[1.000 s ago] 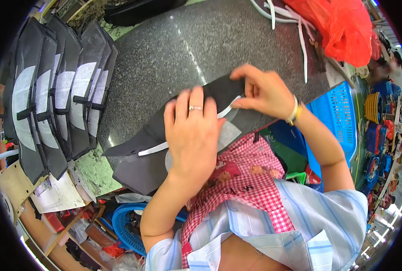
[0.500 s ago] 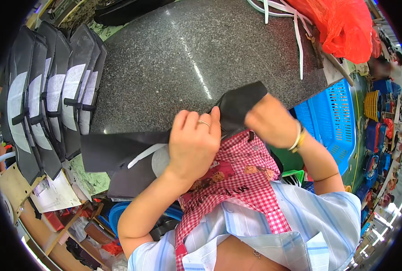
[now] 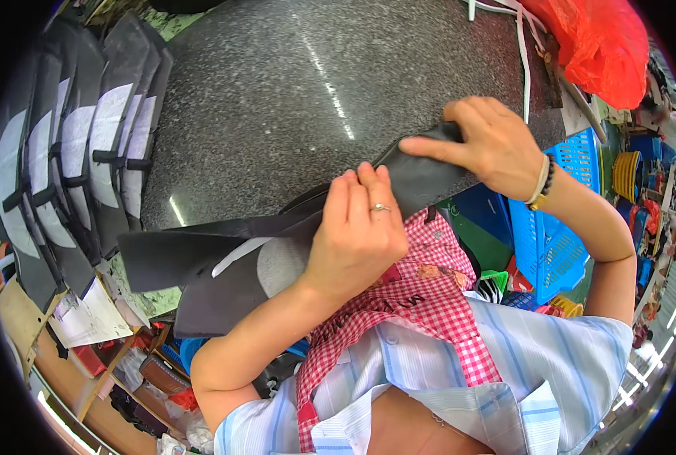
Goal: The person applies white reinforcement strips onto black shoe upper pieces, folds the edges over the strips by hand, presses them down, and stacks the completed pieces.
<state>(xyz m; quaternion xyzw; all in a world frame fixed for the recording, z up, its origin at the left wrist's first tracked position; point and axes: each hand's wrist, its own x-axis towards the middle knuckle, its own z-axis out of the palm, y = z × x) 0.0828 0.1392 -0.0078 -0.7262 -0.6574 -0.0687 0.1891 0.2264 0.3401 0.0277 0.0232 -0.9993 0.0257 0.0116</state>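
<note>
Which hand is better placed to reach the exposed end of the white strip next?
Left, I'd judge: the left hand is on the black piece, close to the exposed white strip, while the right hand grips the piece's far right end.

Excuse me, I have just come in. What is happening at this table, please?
A person is handling a dark layered piece at the near edge of a speckled tabletop. The left hand lies over its middle; the right hand grips its right end. A white strip shows between its layers, left of the left hand. Similar dark pieces overlap at the left.
</note>
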